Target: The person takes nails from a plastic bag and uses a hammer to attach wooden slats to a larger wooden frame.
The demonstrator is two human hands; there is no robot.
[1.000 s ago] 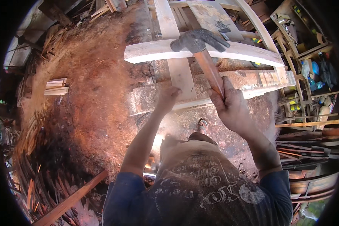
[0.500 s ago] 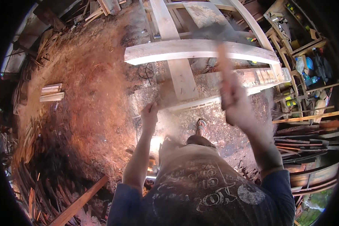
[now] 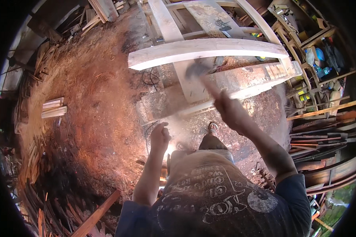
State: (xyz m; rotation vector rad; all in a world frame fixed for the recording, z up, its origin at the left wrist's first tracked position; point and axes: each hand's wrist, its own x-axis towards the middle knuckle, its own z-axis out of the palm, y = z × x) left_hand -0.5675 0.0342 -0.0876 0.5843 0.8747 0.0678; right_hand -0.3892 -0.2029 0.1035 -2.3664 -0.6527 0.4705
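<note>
My right hand [image 3: 230, 112] is wrapped round the handle of a hammer [image 3: 210, 86]. The hammer's dark head is blurred by motion, over an upright-running pale plank [image 3: 186, 81]. A couple of thin nails [image 3: 192, 94] show at that plank's near end, which lies on a thick wooden beam [image 3: 241, 81]. Short of the beam's near left part, my left hand [image 3: 160, 136] is held up with its fingers curled in; what they hold, if anything, is hidden. Beyond the hammer, a pale curved timber [image 3: 209, 50] lies across the plank.
More frame pieces and a wide board [image 3: 213, 19] stretch away at the far side. Shelves with bottles and tools [image 3: 322, 59] line the right. Stacked planks [image 3: 320, 146] lie below them. A small pile of cut pieces [image 3: 54, 107] rests on the dusty floor [image 3: 99, 94] at left.
The hammer has swung from above the curved timber down and left toward the plank's near end. My left hand has drawn back from the beam's edge toward me. The view has shifted slightly.
</note>
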